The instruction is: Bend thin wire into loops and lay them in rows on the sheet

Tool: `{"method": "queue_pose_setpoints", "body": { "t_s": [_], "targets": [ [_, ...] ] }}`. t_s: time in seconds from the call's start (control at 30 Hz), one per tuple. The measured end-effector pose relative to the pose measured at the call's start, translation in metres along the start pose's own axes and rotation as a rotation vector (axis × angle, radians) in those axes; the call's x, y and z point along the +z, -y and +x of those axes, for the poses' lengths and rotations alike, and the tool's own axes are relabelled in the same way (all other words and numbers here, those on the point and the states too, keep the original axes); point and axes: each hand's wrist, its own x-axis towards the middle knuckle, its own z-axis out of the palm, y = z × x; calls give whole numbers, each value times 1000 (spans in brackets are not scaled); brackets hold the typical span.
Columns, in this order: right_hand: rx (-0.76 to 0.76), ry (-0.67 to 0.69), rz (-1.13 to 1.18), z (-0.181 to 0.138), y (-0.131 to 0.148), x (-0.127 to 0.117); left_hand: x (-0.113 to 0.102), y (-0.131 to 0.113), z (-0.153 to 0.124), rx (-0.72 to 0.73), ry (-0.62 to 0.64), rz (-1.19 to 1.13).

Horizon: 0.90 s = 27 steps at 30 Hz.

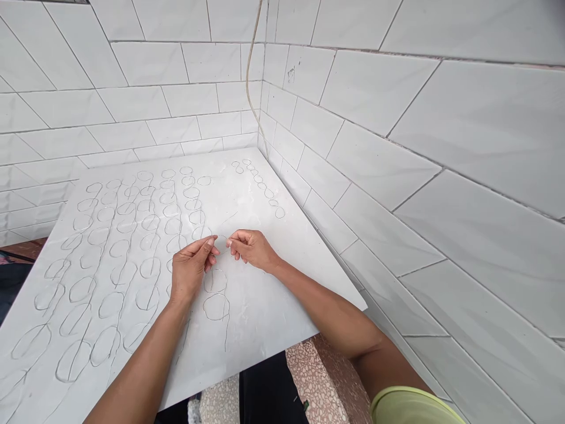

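Here, a short length of thin wire [223,243] lies between the two hands, above the middle of a white marble-look slab [265,330]. It is very fine against the pale ground, and its full course is hard to trace.

Left hand [189,272]: closed to a pinch, thumb and forefinger together on the wire. Right hand [251,248]: likewise closed to a pinch on the wire, its fingertips [232,238] curled toward the left hand. The two hands are close but not touching.

Just below the hands, toward the near edge of the slab, lie two wire loops [216,294], one above the other, with a tail running toward that edge. Further rows of similar loops [111,305] cover the left part of the slab, and the rows run toward the far edge. A single chain of smaller loops [260,184] runs along the right edge from the far corner. A loose strand [228,218] lies just above the hands.

White glazed wall tiles [375,88] meet in a corner behind the slab, and a pale cable [251,76] hangs down that corner. Under the near edge are a terrazzo ledge [313,377] and dark cloth [269,394]. A yellow-green rim [410,406] shows at the bottom right.
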Motion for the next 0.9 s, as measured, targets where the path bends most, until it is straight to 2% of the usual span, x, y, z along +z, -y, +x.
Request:
{"method": "queue_pose_setpoints", "body": {
  "t_s": [0.13, 0.37, 0.53, 0.63, 0.9],
  "targets": [
    [14, 36, 42, 1, -2, 0, 1, 0, 3, -62, 4, -125],
    [-16, 149, 134, 1, 2, -2, -1, 3, 3, -121, 31, -170],
    [-54, 74, 243, 2, 6, -4, -1, 1, 2, -143, 55, -139],
    [-65, 58, 280, 4, 7, -6, -2, 1, 2, -175, 117, -150],
    [-94, 223, 332, 5, 5, -19, -14, -3, 5, -239, 341, -184]
  ]
}}
